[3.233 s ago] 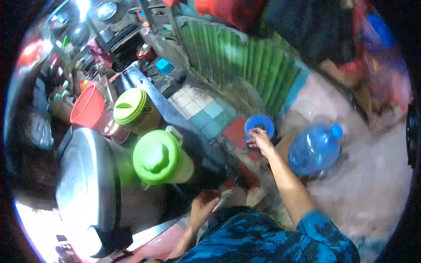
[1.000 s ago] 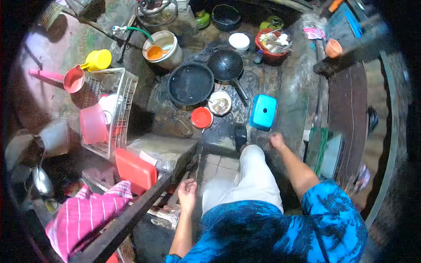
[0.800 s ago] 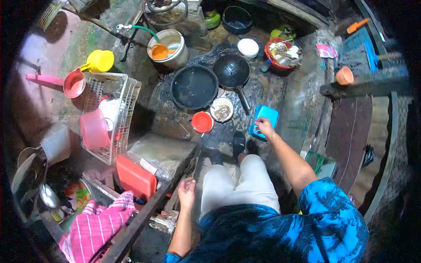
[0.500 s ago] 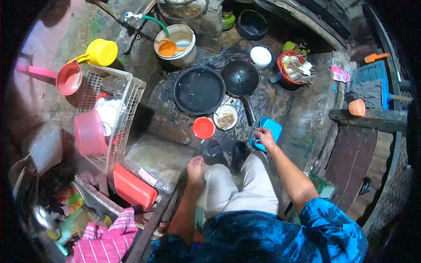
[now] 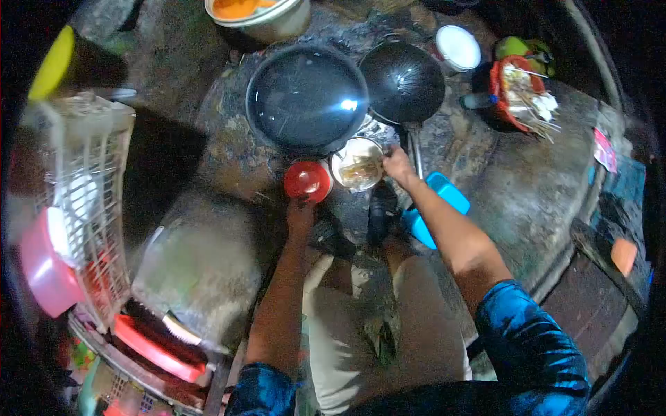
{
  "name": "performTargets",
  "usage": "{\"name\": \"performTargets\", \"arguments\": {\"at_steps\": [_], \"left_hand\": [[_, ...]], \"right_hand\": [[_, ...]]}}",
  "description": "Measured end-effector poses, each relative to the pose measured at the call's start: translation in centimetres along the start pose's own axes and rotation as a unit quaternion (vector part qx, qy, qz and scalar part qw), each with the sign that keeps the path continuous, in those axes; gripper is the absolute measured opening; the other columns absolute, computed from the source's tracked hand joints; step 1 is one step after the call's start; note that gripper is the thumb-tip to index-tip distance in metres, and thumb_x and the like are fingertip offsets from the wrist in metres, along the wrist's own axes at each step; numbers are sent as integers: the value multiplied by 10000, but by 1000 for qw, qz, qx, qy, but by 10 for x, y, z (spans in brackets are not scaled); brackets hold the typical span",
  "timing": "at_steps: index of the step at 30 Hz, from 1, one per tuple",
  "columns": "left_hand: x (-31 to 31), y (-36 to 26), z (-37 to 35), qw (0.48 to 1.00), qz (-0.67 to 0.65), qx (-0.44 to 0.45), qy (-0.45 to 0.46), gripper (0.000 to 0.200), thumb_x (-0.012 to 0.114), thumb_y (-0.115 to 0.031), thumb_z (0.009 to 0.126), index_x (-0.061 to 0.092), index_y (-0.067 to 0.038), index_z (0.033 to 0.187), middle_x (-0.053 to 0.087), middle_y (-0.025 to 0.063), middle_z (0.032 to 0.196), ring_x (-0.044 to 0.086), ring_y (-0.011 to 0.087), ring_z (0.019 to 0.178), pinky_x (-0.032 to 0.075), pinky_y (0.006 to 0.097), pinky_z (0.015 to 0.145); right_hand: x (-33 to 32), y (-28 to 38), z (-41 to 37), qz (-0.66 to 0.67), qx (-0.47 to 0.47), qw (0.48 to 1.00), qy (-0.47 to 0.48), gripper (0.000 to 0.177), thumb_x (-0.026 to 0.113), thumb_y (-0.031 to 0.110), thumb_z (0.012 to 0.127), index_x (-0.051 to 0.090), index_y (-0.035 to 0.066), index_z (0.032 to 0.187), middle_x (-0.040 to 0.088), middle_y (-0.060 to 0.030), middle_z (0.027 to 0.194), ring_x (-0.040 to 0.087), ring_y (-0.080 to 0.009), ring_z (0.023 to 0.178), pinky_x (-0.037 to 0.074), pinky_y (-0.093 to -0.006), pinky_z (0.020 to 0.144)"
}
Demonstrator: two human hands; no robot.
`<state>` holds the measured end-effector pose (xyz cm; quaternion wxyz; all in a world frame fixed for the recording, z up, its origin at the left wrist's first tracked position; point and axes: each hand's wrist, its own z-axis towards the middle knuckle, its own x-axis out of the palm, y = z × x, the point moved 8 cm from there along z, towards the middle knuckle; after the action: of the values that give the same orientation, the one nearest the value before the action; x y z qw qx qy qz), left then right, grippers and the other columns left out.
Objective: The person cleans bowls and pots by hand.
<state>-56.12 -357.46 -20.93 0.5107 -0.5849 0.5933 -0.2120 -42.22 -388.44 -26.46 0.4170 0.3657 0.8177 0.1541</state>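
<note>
A red bowl [image 5: 307, 182] stands on the dark floor in front of me, and my left hand [image 5: 301, 213] has its fingers closed at the near rim. Just right of it is a white bowl [image 5: 359, 164] with brownish food and what looks like a utensil inside. My right hand [image 5: 399, 168] pinches this bowl's right rim. Beyond both bowls lies a wide black basin [image 5: 307, 97] with a shiny bottom. Next to that is a black wok [image 5: 404, 83], its handle pointing toward me past my right hand. A blue plastic container [image 5: 437, 208] sits below my right forearm.
A whitish bucket [image 5: 277, 24] with an orange dipper stands at the back. A red basket [image 5: 517, 97] of scraps and a white-lidded tub [image 5: 458, 48] are at the right. At the left are a plastic crate [image 5: 94, 201], a pink basin [image 5: 48, 263] and a red lid-like item [image 5: 156, 347].
My view has tilted and moved closer to the floor. The left hand has reached forward to the red bowl. The right hand has gone from above the blue container to the white bowl's rim.
</note>
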Motion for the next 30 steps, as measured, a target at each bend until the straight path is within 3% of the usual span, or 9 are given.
{"name": "performTargets", "arguments": {"at_steps": [6, 9, 14, 18, 19, 22, 24, 25, 30], "left_hand": [[76, 156, 70, 912, -221, -343, -47, 435, 655, -151, 760, 501, -4, 1140, 581, 163, 1012, 581, 291, 829, 482, 419, 769], [77, 140, 109, 961, -76, -235, -120, 450, 652, -152, 738, 490, 31, 1116, 557, 205, 1018, 554, 338, 901, 446, 450, 826], [71, 7, 159, 891, 357, 231, -158, 479, 647, -153, 701, 471, 89, 1076, 517, 274, 1029, 509, 416, 1022, 387, 503, 920], [67, 56, 228, 870, 452, 197, 22, 348, 636, -173, 703, 532, 58, 942, 537, 228, 974, 536, 386, 986, 447, 456, 861], [68, 80, 246, 828, 503, 241, 59, 305, 627, -165, 705, 548, 41, 917, 545, 207, 954, 568, 369, 930, 487, 435, 807], [43, 147, 300, 779, 585, 211, 81, 268, 633, -179, 713, 576, 10, 894, 587, 175, 830, 633, 318, 818, 541, 381, 642], [28, 145, 309, 758, 619, 181, 97, 271, 644, -206, 720, 589, -11, 901, 611, 173, 789, 647, 301, 828, 541, 386, 630], [8, 125, 313, 768, 622, 109, 108, 277, 650, -225, 724, 598, -19, 903, 625, 172, 785, 648, 292, 849, 535, 400, 655], [-26, 138, 334, 875, 431, 101, 196, 329, 648, -316, 777, 625, -4, 877, 653, 165, 881, 647, 331, 813, 503, 410, 710]], "right_hand": [[41, 14, 123, 53, -103, 993, -12, 605, 651, 282, 796, 405, -75, 1219, 531, -292, 1170, 507, -401, 1119, 403, -410, 957], [48, 10, 179, -116, -140, 972, -151, 466, 653, 243, 813, 453, -93, 1066, 595, -218, 934, 611, -237, 724, 521, -371, 608], [58, 39, 181, -31, -40, 998, -40, 511, 646, 192, 765, 436, -167, 1063, 566, -329, 1055, 564, -397, 1043, 446, -389, 898], [75, 74, 145, -76, -16, 997, 27, 365, 609, 134, 683, 513, -159, 879, 580, -308, 1003, 610, -396, 887, 487, -377, 820], [93, 62, 157, -48, -260, 962, -69, 410, 614, 136, 676, 518, -164, 939, 582, -303, 967, 609, -397, 846, 495, -391, 799], [128, 105, 123, -93, -97, 991, 17, 399, 595, 110, 735, 535, -140, 1040, 596, -288, 1024, 614, -332, 955, 516, -393, 791], [172, 95, 129, 106, -26, 994, 30, 186, 555, 16, 774, 580, -150, 855, 628, -204, 793, 642, -240, 593, 500, -343, 413], [191, 101, 122, 213, 35, 973, 79, 495, 533, 30, 734, 298, -257, 1062, 531, -333, 960, 641, -325, 739, 575, -369, 561], [301, 129, 106, 578, -8, 799, 167, 380, 563, 225, 773, 532, -55, 1027, 583, -207, 940, 593, -307, 873, 484, -434, 752]]}}
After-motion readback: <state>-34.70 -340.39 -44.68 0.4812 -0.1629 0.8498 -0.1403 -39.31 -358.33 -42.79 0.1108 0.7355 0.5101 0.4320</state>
